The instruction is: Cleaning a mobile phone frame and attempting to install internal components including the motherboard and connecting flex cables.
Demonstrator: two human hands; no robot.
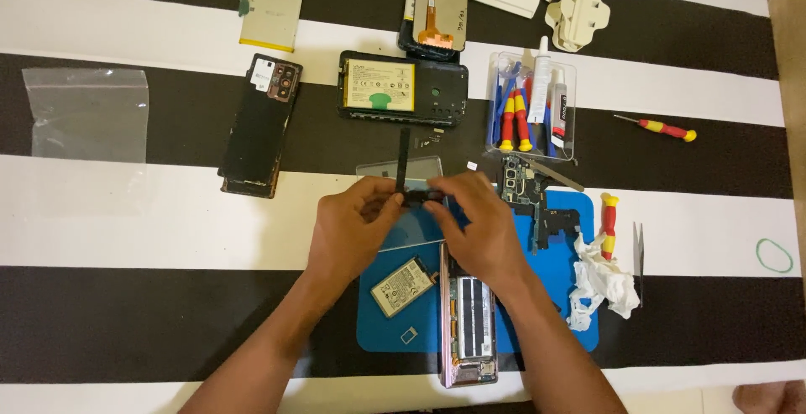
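I see both hands meet over the middle of the striped worktop (126, 212); the left hand (353, 229) and the right hand (478, 229) each close thumb and forefinger on a small black part (417, 198), from which a thin black flex strip (404, 158) stands up and away from me; so each grip is pressed together, pinching that part from its own side. The part sits above a clear glass panel (403, 168), at the far edge of the blue mat (562, 330).

I judge the step in hand to be fine work on this small component, separating or aligning it between the fingertips; the next move, as I read it, calls for a steady, light pull or press, with the strip kept from kinking.

Room is tight on the near side; an opened phone body (467, 317) lies just under the right wrist, and a small battery (403, 286) lies just below the left hand; a circuit board (529, 191) sits just beside the right hand. Beyond the hands there is a black frame with a battery (403, 88), and a clear tray of tools (532, 103) stands to its right; a dark back cover (262, 124) lies well apart on the left. The open stretch is to the left, on the white stripe; a crumpled white wipe (600, 284) and a red-and-yellow screwdriver (609, 225) crowd the mat's right edge.
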